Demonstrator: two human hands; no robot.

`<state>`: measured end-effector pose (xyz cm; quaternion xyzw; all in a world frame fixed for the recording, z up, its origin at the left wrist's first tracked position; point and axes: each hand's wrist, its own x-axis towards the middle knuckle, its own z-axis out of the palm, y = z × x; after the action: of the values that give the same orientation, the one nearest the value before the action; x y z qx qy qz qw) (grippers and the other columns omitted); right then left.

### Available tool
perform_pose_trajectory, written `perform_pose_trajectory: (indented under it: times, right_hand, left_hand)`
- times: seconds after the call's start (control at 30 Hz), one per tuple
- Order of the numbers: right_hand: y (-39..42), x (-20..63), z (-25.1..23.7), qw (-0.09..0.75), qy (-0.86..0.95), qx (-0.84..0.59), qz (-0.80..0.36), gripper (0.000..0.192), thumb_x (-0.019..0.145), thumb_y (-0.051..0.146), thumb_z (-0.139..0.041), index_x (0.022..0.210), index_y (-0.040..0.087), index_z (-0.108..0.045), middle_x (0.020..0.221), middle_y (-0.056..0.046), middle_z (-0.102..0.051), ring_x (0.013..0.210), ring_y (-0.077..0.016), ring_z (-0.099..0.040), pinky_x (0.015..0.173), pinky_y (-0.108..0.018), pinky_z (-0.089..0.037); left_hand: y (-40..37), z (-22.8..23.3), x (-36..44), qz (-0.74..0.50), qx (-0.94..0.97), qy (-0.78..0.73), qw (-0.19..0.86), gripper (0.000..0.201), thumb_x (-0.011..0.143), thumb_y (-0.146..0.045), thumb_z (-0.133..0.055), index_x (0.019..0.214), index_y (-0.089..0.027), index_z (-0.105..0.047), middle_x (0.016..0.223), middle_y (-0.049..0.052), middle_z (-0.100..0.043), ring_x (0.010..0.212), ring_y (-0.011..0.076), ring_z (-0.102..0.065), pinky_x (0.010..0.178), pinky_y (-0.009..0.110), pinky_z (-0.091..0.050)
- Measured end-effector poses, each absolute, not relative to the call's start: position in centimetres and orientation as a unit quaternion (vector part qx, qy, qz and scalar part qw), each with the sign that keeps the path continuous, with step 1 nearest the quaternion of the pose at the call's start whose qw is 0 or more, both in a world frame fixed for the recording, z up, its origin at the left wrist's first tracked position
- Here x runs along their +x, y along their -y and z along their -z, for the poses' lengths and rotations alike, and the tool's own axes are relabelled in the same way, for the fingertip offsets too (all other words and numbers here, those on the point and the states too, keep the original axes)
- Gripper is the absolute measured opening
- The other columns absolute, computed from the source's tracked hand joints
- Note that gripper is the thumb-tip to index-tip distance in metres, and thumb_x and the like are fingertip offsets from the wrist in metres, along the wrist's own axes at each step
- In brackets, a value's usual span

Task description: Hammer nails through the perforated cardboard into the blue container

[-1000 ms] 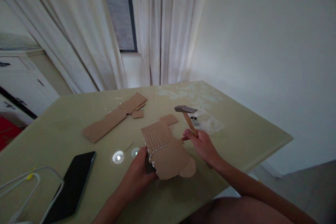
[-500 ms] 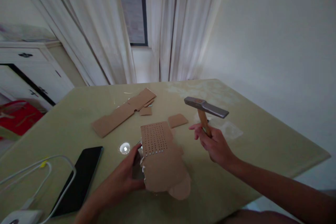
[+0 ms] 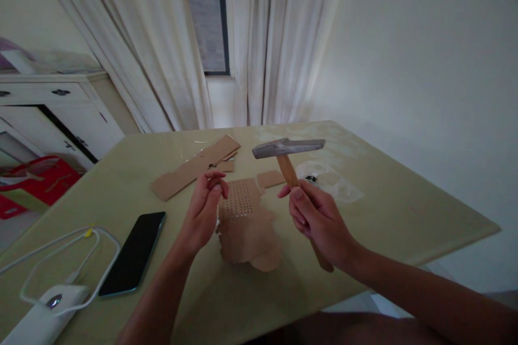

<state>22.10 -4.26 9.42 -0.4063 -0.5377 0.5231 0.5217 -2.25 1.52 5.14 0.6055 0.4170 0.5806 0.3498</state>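
**Hammer raised over a pierced card, left hand lifted clear**

The right hand [image 3: 319, 221] holds a hammer [image 3: 288, 146] by its wooden handle, fingers wrapped tight around the shaft, with the metal head level and above the table [image 3: 388, 215]. The left hand [image 3: 204, 210] hovers above the near left edge of the card [image 3: 243, 221], fingers loosely curled with the tips drawn close to the thumb; whether they pinch a small item cannot be told. It touches neither card nor table.

The card lies flat near the table's front edge, between the two hands and below them. Its far part carries a grid of small holes in many even rows (a large share of the piercing appears done), while its near part is plain and ragged along the edge. Judged from this, the holed field is well advanced, and the unpierced near area may be what is left; no nail or punch can be made out on the card.

A long cardboard strip [image 3: 194, 168] lies farther back to the left, and a small offcut [image 3: 270, 178] sits just beyond the card. A clear plastic bag [image 3: 335, 183] with something dark inside rests to the right, behind the hammer. A phone [image 3: 133, 253] lies face up at the left, with a white cable [image 3: 60, 259] and a white charger [image 3: 40, 318] beside it.
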Motion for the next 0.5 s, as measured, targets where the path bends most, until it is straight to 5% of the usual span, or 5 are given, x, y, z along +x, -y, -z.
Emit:
perform_pose_trajectory:
  times: [0.1,0.2,0.4,0.5]
  right_hand:
    - [4.6,22.6,-9.7,0.528,0.524,-0.416,-0.523,0.046,0.102,0.066,-0.068,0.101,0.02,-0.07,0.06,0.011,-0.036,0.046,-0.0069,-0.028,0.041,-0.021,-0.023]
    - [4.6,22.9,-9.4,0.526,0.506,-0.428,-0.533,0.047,0.101,0.067,-0.067,0.102,0.02,-0.071,0.06,0.011,-0.037,0.045,-0.007,-0.028,0.04,-0.021,-0.023]
    - [4.6,23.0,-8.6,0.516,0.485,-0.434,-0.557,0.048,0.101,0.068,-0.067,0.101,0.02,-0.071,0.06,0.011,-0.037,0.045,-0.0064,-0.027,0.04,-0.02,-0.023]
    - [4.7,23.1,-8.5,0.513,0.488,-0.431,-0.559,0.047,0.102,0.067,-0.067,0.102,0.02,-0.072,0.059,0.011,-0.037,0.045,-0.0065,-0.027,0.04,-0.02,-0.023]
  left_hand:
    - [-2.2,-3.7,-0.7,-0.574,0.638,-0.373,0.354,0.023,0.11,-0.033,-0.053,0.13,-0.022,-0.057,0.106,0.007,-0.079,0.104,0.0203,-0.073,0.095,0.037,-0.054]
    - [-1.8,-2.3,-1.3,-0.576,0.625,-0.385,0.359,0.029,0.11,-0.037,-0.06,0.134,-0.022,-0.06,0.126,0.012,-0.082,0.125,0.0248,-0.075,0.11,0.043,-0.053]
    - [-1.1,-1.7,-2.7,-0.581,0.657,-0.381,0.294,0.01,0.104,-0.032,-0.071,0.104,-0.027,-0.079,0.122,0.005,-0.082,0.12,0.0244,-0.075,0.107,0.04,-0.055]
    - [-1.1,-1.9,-2.6,-0.546,0.695,-0.407,0.232,0.007,0.098,-0.029,-0.077,0.098,-0.03,-0.084,0.104,0.002,-0.082,0.101,0.0217,-0.073,0.093,0.035,-0.054]
